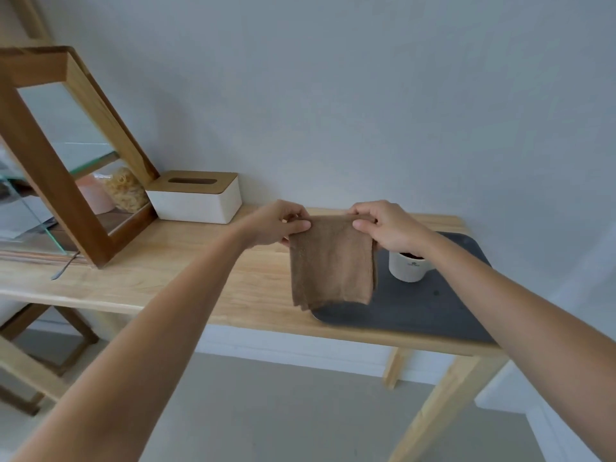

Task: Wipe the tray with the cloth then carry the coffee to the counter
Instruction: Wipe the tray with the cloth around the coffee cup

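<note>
A brown folded cloth point(331, 261) hangs in the air above the table, pinched at its top corners by both hands. My left hand point(278, 223) grips the top left corner and my right hand point(388, 225) grips the top right corner. Below and to the right lies a dark grey tray point(416, 311) on the wooden table point(173, 261). The cloth's lower edge hangs over the tray's left end. A white cup of coffee point(410, 266) stands on the tray, partly hidden behind my right wrist.
A white tissue box with a wooden lid point(196, 196) stands at the back of the table. A wood-framed glass display case point(66, 155) holding food fills the left end. A spoon point(65, 266) lies by the case. Wall runs close behind.
</note>
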A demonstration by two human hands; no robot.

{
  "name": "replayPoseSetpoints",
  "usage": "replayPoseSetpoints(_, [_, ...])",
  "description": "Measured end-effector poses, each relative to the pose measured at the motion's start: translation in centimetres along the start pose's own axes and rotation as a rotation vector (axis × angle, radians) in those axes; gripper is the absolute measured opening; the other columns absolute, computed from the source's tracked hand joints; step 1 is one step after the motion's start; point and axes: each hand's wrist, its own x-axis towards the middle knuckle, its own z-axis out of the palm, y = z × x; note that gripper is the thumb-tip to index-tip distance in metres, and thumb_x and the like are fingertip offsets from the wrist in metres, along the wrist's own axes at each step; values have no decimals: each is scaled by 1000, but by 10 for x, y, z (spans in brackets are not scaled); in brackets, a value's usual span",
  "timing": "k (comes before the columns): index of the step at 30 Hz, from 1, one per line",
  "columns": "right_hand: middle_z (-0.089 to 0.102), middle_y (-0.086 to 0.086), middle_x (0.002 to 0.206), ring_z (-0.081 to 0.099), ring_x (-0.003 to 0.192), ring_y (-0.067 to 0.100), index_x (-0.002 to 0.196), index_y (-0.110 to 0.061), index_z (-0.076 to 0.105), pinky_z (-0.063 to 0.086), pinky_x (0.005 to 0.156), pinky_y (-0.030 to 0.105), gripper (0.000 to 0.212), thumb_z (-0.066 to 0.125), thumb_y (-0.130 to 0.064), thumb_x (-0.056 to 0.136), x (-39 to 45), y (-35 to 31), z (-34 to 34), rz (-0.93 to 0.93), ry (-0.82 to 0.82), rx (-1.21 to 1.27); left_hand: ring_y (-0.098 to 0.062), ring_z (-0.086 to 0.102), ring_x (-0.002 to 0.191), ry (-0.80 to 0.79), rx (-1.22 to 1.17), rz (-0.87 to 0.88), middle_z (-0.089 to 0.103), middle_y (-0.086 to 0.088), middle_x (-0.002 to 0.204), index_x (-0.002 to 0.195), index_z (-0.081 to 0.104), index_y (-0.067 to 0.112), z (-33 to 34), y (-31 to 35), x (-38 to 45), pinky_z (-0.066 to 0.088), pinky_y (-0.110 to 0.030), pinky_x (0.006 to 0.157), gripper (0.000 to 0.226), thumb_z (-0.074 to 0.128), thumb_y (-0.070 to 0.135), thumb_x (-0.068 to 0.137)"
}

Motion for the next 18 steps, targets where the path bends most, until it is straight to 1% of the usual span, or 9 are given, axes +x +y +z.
replayPoseSetpoints(2, [66, 6, 119, 60, 111, 23, 121, -14, 62, 43, 89, 30, 27, 47, -14, 98, -8, 16, 3, -15, 10, -125, -12, 55, 74, 24, 4, 20, 58, -1, 81, 87, 65, 17, 25, -4, 9, 52, -21, 62, 12, 56, 15, 94])
replayPoseSetpoints(4, [69, 8, 114, 62, 107, 25, 119, -21, 63, 46, 93, 36, 29, 44, -13, 98, -18, 36, 11, -34, -11, -188, -12, 57, 74, 84, 47, 52, 62, 5, 78, 87, 68, 20, 49, -12, 13, 51, -29, 68, 13, 58, 15, 93])
replayPoseSetpoints(7, [70, 8, 103, 64, 94, 26, 121, -26, 60, 50, 86, 41, 33, 40, -13, 98, -39, 62, 23, -65, -67, -271, -10, 64, 83, 177, 96, 88, 71, 6, 87, 97, 73, 19, 83, -21, 4, 52, -31, 77, 14, 63, 15, 89])
replayPoseSetpoints(9, [67, 5, 114, 62, 104, 24, 122, -23, 61, 48, 91, 39, 32, 43, -14, 97, -55, 75, 32, -121, -139, -281, -6, 63, 85, 186, 125, 140, 72, 5, 92, 102, 74, 21, 100, -25, -8, 50, -25, 78, 18, 66, 15, 87])
replayPoseSetpoints(10, [62, 3, 125, 57, 114, 22, 125, -22, 60, 45, 98, 36, 32, 46, -18, 96, -61, 80, 37, -142, -195, -283, -6, 63, 88, 176, 131, 144, 72, 5, 96, 104, 74, 22, 108, -28, -15, 49, -24, 80, 20, 68, 16, 86])
replayPoseSetpoints(12, [45, -1, 146, 43, 133, 17, 127, -20, 60, 35, 109, 31, 36, 53, -32, 94, -67, 90, 45, -156, -268, -267, -5, 60, 105, 173, 114, 102, 66, 7, 114, 113, 70, 25, 123, -33, -31, 48, -29, 92, 31, 73, 22, 82])
replayPoseSetpoints(14, [35, 1, 153, 28, 143, 15, 121, -17, 63, 26, 115, 30, 36, 53, -38, 93, -64, 94, 50, -160, -238, -226, -3, 47, 123, 246, 125, 37, 51, 15, 134, 130, 56, 30, 141, -38, -47, 42, -33, 104, 57, 76, 36, 76])
replayPoseSetpoints(16, [32, 2, 155, 17, 147, 15, 119, -18, 61, 18, 120, 40, 30, 50, -33, 95, -55, 92, 58, -225, -160, -224, 0, 34, 129, 357, 171, -72, 36, 18, 142, 144, 34, 32, 162, -37, -61, 28, -35, 113, 85, 70, 58, 71])
replayPoseSetpoints(18, [26, 1, 158, 8, 149, 16, 130, -25, 51, 8, 121, 50, 33, 45, -30, 98, -44, 89, 69, -306, -113, -275, -2, 30, 133, 440, 163, -205, 34, 14, 144, 151, 14, 25, 183, -33, -67, 12, -38, 119, 104, 56, 74, 69])
